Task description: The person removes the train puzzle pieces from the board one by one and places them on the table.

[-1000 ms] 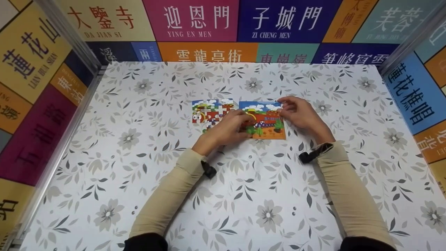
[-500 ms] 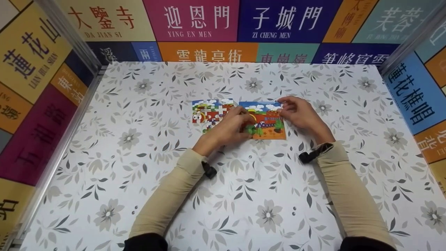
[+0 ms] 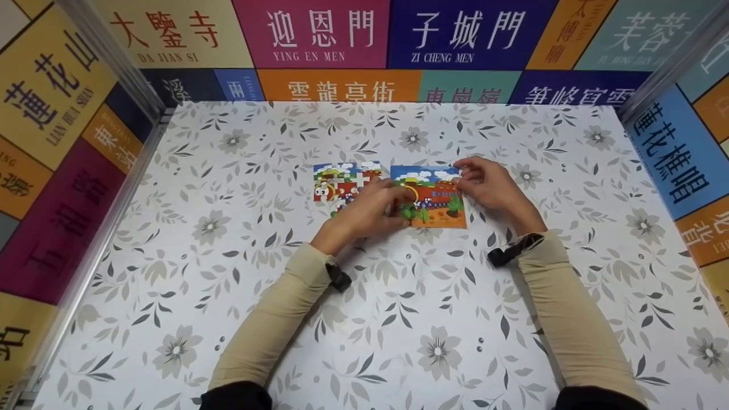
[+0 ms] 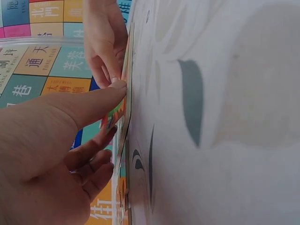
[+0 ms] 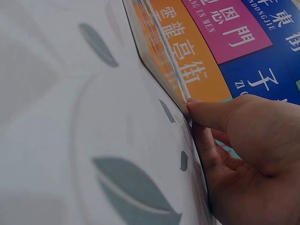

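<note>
A picture jigsaw puzzle (image 3: 435, 191) lies flat in the head view, showing a red train, blue sky and orange ground. My left hand (image 3: 373, 209) holds its left side, thumb near the front edge and fingers curved over the picture. At the upper right corner, my right hand (image 3: 484, 181) pinches the edge between thumb and index finger. Immediately left lies a second puzzle picture (image 3: 344, 176) with white gaps between some pieces. My left hand hides part of it. The right wrist view shows the right thumb (image 5: 211, 112) against the board's corner.
Both puzzles lie on a white table (image 3: 273, 336) covered with grey flowers and leaves. Colourful panels with Chinese lettering (image 3: 319, 31) stand along the back and both sides. A black wrist camera (image 3: 340, 279) sits at the left cuff, another black camera (image 3: 502, 257) at the right.
The left fingers rose slightly half a second ago and are now lower again over the puzzle's left side. My right hand and both puzzles stay in about the same place.
</note>
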